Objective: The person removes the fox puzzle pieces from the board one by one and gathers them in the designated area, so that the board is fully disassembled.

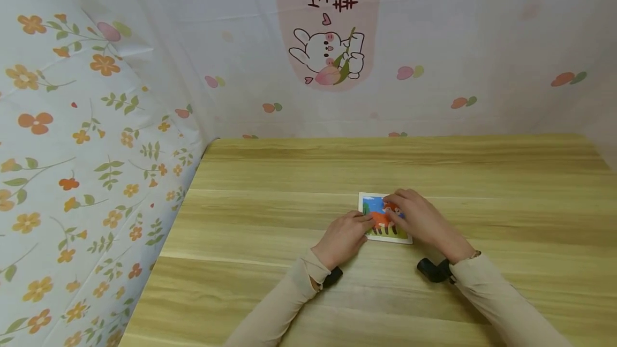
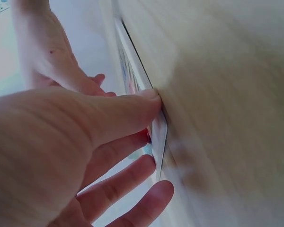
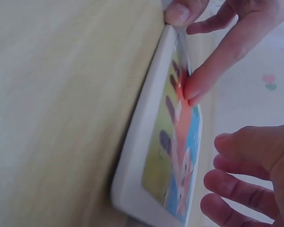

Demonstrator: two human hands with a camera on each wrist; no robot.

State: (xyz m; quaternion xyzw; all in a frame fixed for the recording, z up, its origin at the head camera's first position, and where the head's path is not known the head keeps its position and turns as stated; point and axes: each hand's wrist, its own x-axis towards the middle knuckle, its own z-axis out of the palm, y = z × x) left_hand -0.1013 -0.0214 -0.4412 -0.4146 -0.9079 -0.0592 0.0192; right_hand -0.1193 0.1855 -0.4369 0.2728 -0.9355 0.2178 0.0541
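A small white-edged picture board [image 1: 383, 232] shows an orange animal with dark legs on grass under blue sky. It lies flat on the table. My left hand [image 1: 343, 237] rests at its left side; in the left wrist view the thumb of this hand [image 2: 71, 142] touches the board's edge [image 2: 160, 132]. One left-hand finger lies on the picture in the right wrist view. Over the board's right part is my right hand [image 1: 426, 224], partly covering the animal's head. The right wrist view shows this hand [image 3: 260, 175] with loosely bent fingers, apart from the board [image 3: 142, 137].
The wood-patterned table [image 1: 241, 218] extends around the board. A white cloth with a rabbit print [image 1: 323, 50] hangs behind it, and a flowered cloth [image 1: 111, 170] hangs at the left. A black device is on each wrist, the right one [image 1: 434, 270] plainly visible.
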